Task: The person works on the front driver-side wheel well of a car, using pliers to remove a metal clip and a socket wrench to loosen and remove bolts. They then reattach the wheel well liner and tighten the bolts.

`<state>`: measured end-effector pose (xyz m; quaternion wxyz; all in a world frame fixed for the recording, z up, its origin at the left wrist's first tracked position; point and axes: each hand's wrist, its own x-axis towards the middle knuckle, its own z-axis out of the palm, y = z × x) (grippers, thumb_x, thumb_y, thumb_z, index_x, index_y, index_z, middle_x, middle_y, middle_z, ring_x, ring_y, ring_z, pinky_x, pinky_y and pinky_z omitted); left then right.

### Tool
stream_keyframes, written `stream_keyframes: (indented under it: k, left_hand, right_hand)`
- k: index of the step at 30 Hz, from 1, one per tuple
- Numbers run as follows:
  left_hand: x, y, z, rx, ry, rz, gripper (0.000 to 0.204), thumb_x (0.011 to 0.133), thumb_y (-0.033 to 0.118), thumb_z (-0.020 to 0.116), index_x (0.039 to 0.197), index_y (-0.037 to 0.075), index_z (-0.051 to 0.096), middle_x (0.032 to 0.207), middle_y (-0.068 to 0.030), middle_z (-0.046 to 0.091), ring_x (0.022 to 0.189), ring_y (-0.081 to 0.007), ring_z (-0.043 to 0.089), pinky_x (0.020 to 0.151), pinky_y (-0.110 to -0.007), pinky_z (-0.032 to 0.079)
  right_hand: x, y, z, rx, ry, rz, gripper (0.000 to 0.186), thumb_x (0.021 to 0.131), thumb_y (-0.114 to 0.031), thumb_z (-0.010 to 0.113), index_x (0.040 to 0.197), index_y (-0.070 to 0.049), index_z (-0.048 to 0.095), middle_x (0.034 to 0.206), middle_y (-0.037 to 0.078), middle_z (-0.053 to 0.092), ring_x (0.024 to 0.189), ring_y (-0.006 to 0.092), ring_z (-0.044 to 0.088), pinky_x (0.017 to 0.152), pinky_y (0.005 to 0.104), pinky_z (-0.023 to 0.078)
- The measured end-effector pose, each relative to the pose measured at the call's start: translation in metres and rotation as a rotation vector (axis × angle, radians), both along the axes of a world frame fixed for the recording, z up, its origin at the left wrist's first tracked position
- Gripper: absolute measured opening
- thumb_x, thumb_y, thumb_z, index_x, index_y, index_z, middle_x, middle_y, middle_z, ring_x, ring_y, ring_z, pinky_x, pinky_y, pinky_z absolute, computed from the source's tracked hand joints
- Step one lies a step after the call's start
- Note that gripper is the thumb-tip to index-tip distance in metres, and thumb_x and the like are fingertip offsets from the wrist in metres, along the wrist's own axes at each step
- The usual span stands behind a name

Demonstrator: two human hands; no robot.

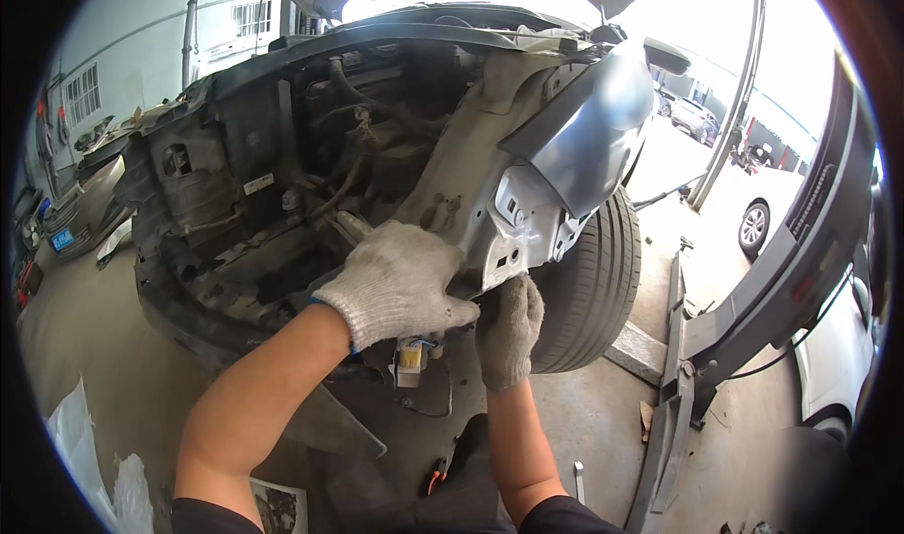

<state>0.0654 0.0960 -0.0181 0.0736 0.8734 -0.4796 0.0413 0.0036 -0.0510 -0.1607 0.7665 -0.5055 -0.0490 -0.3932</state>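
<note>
Both my hands wear grey knit gloves. My left hand (403, 284) is at the car's opened front corner, beside the frame rail. Its thumb points right and its fingers curl down out of sight; what they hold is hidden. My right hand (510, 331) is closed just under the lower edge of a silver metal bracket (516, 233), touching or very near it. Whatever is between its fingers cannot be made out. Above the bracket sits a dark glossy fender (589, 124), and right behind my right hand stands the front tire (593, 289).
A black front carrier frame (221, 157) spans the left. Below my hands hang a yellow-and-white part (411, 357) and a cable. A lift post (800, 280) and its arm (664, 421) stand right. Orange-handled pliers (437, 477) and plastic sheeting (85, 449) lie low.
</note>
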Motion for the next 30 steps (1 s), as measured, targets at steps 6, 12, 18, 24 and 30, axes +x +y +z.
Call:
stream_keyframes:
  k: [6, 12, 18, 24, 30]
  left_hand:
    - [0.0, 0.003, -0.003, -0.122, 0.065, -0.036, 0.043, 0.077, 0.047, 0.07, 0.095, 0.008, 0.073, 0.086, -0.0149, 0.073, 0.083, -0.0347, 0.071, 0.08, -0.044, 0.057]
    - [0.007, -0.006, -0.02, -0.246, -0.139, -0.192, 0.039, 0.079, 0.047, 0.068, 0.092, 0.011, 0.075, 0.082, -0.0139, 0.073, 0.079, -0.0314, 0.071, 0.078, -0.044, 0.056]
    - [-0.009, -0.008, -0.009, -0.292, -0.006, -0.042, 0.033, 0.073, 0.036, 0.073, 0.084, 0.005, 0.075, 0.079, -0.0129, 0.071, 0.08, -0.0323, 0.068, 0.084, -0.042, 0.052]
    - [-0.008, -0.012, -0.024, -0.38, -0.114, -0.044, 0.03, 0.077, 0.036, 0.079, 0.085, 0.008, 0.076, 0.075, -0.0116, 0.068, 0.08, -0.0335, 0.067, 0.076, -0.043, 0.053]
    - [-0.004, -0.004, -0.046, -0.486, -0.007, 0.1, 0.045, 0.072, 0.021, 0.087, 0.106, -0.002, 0.067, 0.099, -0.0147, 0.064, 0.091, -0.0264, 0.067, 0.08, -0.037, 0.053]
  right_hand:
    - [0.001, 0.01, 0.008, 0.049, -0.023, -0.001, 0.025, 0.105, -0.026, 0.055, 0.103, -0.003, 0.064, 0.086, 0.0, 0.064, 0.071, 0.0072, 0.057, 0.061, 0.0235, 0.045]
    - [-0.004, 0.0, 0.007, -0.15, 0.112, -0.212, 0.025, 0.102, -0.02, 0.054, 0.09, -0.001, 0.064, 0.082, 0.003, 0.063, 0.076, 0.0093, 0.054, 0.065, 0.0293, 0.046]
    - [-0.002, -0.003, 0.007, -0.054, 0.139, 0.044, 0.025, 0.105, -0.021, 0.053, 0.096, -0.001, 0.065, 0.086, 0.0, 0.067, 0.08, 0.0055, 0.058, 0.071, 0.0236, 0.048]
    - [-0.065, -0.03, -0.016, -0.573, 0.159, -0.234, 0.03, 0.097, -0.01, 0.052, 0.122, 0.002, 0.065, 0.119, 0.018, 0.069, 0.109, 0.0249, 0.067, 0.097, 0.0349, 0.05]
    - [-0.198, -0.098, -0.231, -0.117, 0.881, -0.374, 0.029, 0.104, -0.02, 0.054, 0.113, 0.002, 0.069, 0.102, 0.013, 0.075, 0.098, 0.0191, 0.072, 0.086, 0.0325, 0.058]
